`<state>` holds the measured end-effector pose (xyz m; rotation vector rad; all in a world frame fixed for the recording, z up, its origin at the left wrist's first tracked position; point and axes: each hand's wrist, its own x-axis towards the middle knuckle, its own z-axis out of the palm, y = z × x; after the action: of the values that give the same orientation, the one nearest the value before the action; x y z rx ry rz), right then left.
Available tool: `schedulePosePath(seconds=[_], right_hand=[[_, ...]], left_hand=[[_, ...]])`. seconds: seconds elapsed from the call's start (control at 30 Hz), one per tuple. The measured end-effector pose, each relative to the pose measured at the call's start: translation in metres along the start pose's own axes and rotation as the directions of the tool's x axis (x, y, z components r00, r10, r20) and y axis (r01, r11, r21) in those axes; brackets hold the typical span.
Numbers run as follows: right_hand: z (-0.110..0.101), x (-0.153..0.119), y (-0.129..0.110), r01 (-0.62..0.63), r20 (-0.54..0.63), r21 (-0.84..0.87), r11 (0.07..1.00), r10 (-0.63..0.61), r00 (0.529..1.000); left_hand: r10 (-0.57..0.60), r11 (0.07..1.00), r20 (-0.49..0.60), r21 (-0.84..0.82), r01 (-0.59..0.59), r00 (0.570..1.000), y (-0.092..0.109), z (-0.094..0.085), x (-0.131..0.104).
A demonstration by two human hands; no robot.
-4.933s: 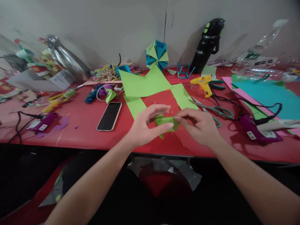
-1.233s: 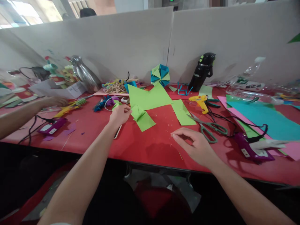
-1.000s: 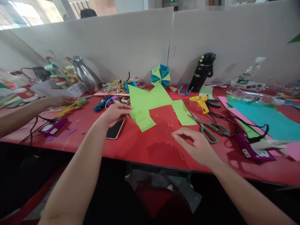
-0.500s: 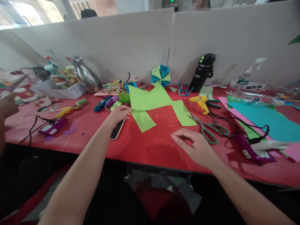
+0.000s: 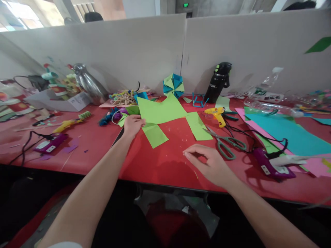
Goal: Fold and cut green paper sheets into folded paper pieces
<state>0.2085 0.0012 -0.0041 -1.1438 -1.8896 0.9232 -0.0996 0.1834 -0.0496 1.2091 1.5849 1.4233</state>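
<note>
My left hand [image 5: 133, 125] is at the left edge of a large green paper sheet [image 5: 161, 111], its fingers bent together; whether they grip the paper is hard to tell. A green strip [image 5: 155, 136] lies just right of that hand, and a phone [image 5: 117, 137] is partly hidden beneath it. My right hand [image 5: 205, 160] hovers over the red table with thumb and index finger pinched; anything between them is too small to make out. Beyond it are another green strip [image 5: 199, 126] and scissors with grey-green handles [image 5: 229, 144], blades partly open.
A yellow glue gun [image 5: 216, 115], a black bottle [image 5: 218, 82] and a blue-green paper ball [image 5: 173, 85] stand farther back. Purple power strips [image 5: 274, 165] with cables lie on both sides. Coloured sheets [image 5: 292, 129] are at the right, a steel flask [image 5: 90, 84] at the back left.
My left hand has moved slightly toward the green sheet's edge and now covers more of the phone. My right hand keeps its pinch. The view has shifted a little, and the person's hand at far left is gone.
</note>
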Motion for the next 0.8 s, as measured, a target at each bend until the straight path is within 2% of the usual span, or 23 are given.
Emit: schedulePosePath(seconds=[0.13, 0.3, 0.43, 0.57, 0.6, 0.63, 0.7, 0.73, 0.8], right_hand=[[0.0, -0.001, -0.002, 0.005, 0.017, 0.021, 1.0, -0.005, 1.0], [-0.002, -0.001, -0.005, 0.019, 0.035, 0.039, 0.999, -0.02, 0.999], [-0.003, -0.002, -0.007, 0.026, 0.056, 0.04, 0.999, -0.028, 0.998], [-0.004, -0.002, -0.006, -0.003, 0.084, 0.023, 1.0, 0.001, 0.996], [-0.003, -0.001, -0.005, -0.032, 0.091, 0.025, 0.999, 0.029, 0.995], [-0.002, -0.001, -0.003, -0.074, 0.101, 0.045, 0.996, 0.069, 0.992], [0.001, 0.001, 0.001, -0.188, 0.139, 0.177, 0.966, 0.165, 0.976], [0.003, 0.002, 0.002, -0.248, 0.165, 0.295, 0.923, 0.207, 0.964], [0.007, 0.005, 0.004, -0.341, 0.223, 0.569, 0.748, 0.258, 0.94]], left_hand=[[-0.005, 0.998, 0.076, 0.063, 0.0, 0.997, 0.003, 0.005, 0.003], [0.008, 0.967, 0.087, 0.253, -0.03, 0.996, 0.015, 0.006, 0.013], [0.137, 0.887, 0.053, 0.439, -0.146, 0.989, 0.037, 0.0, 0.011], [0.305, 0.825, 0.057, 0.483, -0.293, 0.951, 0.066, 0.005, 0.003], [0.341, 0.822, 0.078, 0.459, -0.337, 0.937, 0.075, 0.009, -0.002], [0.377, 0.855, 0.094, 0.346, -0.386, 0.921, 0.085, 0.015, -0.009], [0.363, 0.931, 0.086, -0.059, -0.359, 0.928, 0.107, 0.025, -0.031], [0.353, 0.916, 0.143, -0.253, -0.311, 0.925, 0.119, 0.029, -0.046], [0.345, 0.858, 0.241, -0.473, -0.2, 0.907, 0.14, 0.032, -0.081]])
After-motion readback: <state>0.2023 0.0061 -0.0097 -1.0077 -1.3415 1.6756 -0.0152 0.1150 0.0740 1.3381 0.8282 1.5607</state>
